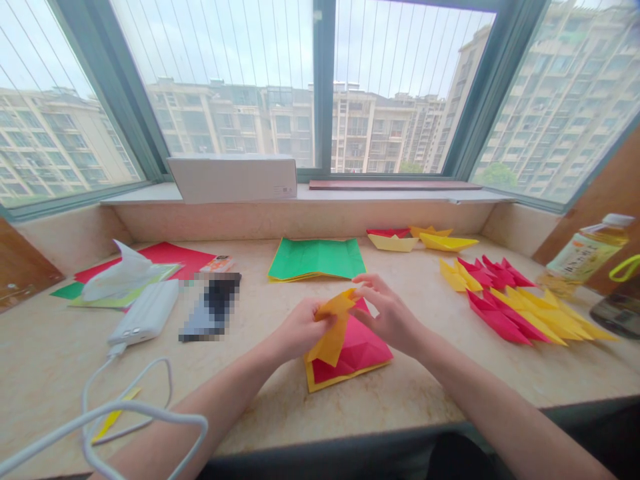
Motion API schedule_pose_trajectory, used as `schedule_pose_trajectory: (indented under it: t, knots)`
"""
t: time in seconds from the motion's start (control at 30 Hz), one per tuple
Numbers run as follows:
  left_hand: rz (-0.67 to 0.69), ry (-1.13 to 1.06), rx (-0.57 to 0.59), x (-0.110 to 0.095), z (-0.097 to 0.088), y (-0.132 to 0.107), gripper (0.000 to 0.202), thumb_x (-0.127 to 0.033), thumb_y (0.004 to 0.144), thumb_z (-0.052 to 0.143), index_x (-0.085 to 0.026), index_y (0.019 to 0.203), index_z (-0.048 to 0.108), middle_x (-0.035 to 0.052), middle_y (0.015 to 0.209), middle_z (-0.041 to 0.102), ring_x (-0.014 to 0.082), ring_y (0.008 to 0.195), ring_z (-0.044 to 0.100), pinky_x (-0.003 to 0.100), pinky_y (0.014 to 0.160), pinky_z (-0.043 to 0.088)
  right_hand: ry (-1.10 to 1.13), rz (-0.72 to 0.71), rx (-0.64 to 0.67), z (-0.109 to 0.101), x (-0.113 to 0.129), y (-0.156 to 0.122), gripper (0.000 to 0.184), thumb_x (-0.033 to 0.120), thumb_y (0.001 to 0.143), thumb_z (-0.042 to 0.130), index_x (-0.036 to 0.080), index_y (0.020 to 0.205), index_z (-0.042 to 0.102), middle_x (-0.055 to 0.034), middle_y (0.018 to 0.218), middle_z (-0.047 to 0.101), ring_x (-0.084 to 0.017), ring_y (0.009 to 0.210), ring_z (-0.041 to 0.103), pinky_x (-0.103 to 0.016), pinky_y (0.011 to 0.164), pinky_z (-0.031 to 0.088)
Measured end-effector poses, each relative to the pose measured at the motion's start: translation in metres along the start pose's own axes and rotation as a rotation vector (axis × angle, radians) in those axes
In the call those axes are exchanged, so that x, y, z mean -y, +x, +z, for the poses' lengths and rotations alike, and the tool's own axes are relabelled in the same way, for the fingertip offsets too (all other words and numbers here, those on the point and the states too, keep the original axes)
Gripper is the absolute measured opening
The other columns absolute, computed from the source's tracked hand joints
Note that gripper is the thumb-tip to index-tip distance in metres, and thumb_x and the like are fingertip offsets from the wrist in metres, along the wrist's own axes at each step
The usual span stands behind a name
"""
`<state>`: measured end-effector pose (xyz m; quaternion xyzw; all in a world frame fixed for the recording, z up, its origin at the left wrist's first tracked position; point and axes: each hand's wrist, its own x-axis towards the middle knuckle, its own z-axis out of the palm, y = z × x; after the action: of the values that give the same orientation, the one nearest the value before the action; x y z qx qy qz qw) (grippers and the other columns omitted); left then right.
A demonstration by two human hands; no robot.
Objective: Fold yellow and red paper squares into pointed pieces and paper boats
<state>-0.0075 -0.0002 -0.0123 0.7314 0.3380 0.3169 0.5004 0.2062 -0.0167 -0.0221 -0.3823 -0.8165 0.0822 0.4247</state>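
Observation:
A sheet of paper, red on one side and yellow on the other, lies creased on the marble sill in front of me. My left hand pinches a yellow flap of it that is folded up off the sheet. My right hand grips the top of the same flap with its fingertips. Both hands are closed on the paper, close together above the sheet.
Green sheets lie behind my hands. Folded red and yellow paper pieces lie in a row at the right, paper boats behind them. A power bank with white cable, tissue, a bottle and a white box stand around.

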Motion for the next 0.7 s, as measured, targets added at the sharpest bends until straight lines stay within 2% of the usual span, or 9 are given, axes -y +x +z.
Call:
schedule_pose_trajectory:
  t: [0.13, 0.3, 0.43, 0.5, 0.57, 0.7]
  knots:
    - [-0.077, -0.083, 0.062, -0.004, -0.001, -0.001, 0.026, -0.038, 0.082, 0.061, -0.013, 0.078, 0.064, 0.0007, 0.064, 0.058, 0.0124, 0.057, 0.050, 0.023, 0.051, 0.036, 0.069, -0.040, 0.003, -0.004, 0.000, 0.001, 0.008, 0.021, 0.095, 0.056, 0.025, 0.099, 0.062, -0.0096, 0.121, 0.057, -0.023, 0.106, 0.062, -0.043, 0.093, 0.054]
    - [-0.116, -0.150, 0.071, -0.009, -0.003, -0.001, 0.038, -0.049, 0.081, 0.062, -0.012, 0.080, 0.066, 0.0029, 0.067, 0.061, 0.0142, 0.059, 0.054, 0.024, 0.055, 0.039, 0.094, -0.072, -0.047, -0.007, 0.003, 0.001, 0.010, 0.021, 0.097, 0.052, 0.025, 0.102, 0.060, -0.0096, 0.115, 0.061, -0.024, 0.106, 0.062, -0.042, 0.090, 0.054]
    - [-0.027, 0.047, -0.074, -0.012, -0.002, -0.001, 0.035, -0.045, 0.086, 0.058, -0.014, 0.068, 0.061, -0.0018, 0.060, 0.050, 0.0105, 0.055, 0.042, 0.022, 0.051, 0.029, 0.112, -0.066, -0.039, -0.008, 0.007, 0.001, 0.008, 0.022, 0.094, 0.057, 0.024, 0.099, 0.062, -0.0095, 0.110, 0.062, -0.023, 0.101, 0.063, -0.039, 0.086, 0.054]
    - [0.009, 0.141, -0.129, -0.013, -0.001, -0.002, 0.035, -0.041, 0.087, 0.057, -0.015, 0.065, 0.060, -0.0021, 0.060, 0.049, 0.0107, 0.057, 0.040, 0.023, 0.051, 0.027, 0.128, -0.062, -0.012, -0.008, 0.008, 0.001, 0.006, 0.022, 0.093, 0.058, 0.023, 0.097, 0.062, -0.0086, 0.106, 0.063, -0.023, 0.097, 0.062, -0.037, 0.083, 0.054]
    - [0.022, 0.192, -0.139, -0.013, 0.000, -0.002, 0.030, -0.038, 0.085, 0.059, -0.014, 0.068, 0.064, -0.0013, 0.062, 0.054, 0.0119, 0.060, 0.044, 0.023, 0.052, 0.028, 0.115, -0.041, 0.020, -0.006, 0.007, 0.001, 0.002, 0.024, 0.092, 0.060, 0.023, 0.093, 0.061, -0.0074, 0.100, 0.062, -0.021, 0.089, 0.061, -0.035, 0.077, 0.053]
    - [0.028, 0.224, -0.131, -0.012, 0.000, -0.004, 0.021, -0.032, 0.082, 0.061, -0.014, 0.082, 0.072, 0.0012, 0.071, 0.065, 0.0147, 0.066, 0.053, 0.023, 0.057, 0.035, 0.037, 0.025, 0.032, 0.001, -0.001, -0.001, 0.015, 0.032, 0.088, 0.066, 0.022, 0.081, 0.057, -0.0026, 0.081, 0.058, -0.017, 0.069, 0.054, -0.030, 0.061, 0.048]
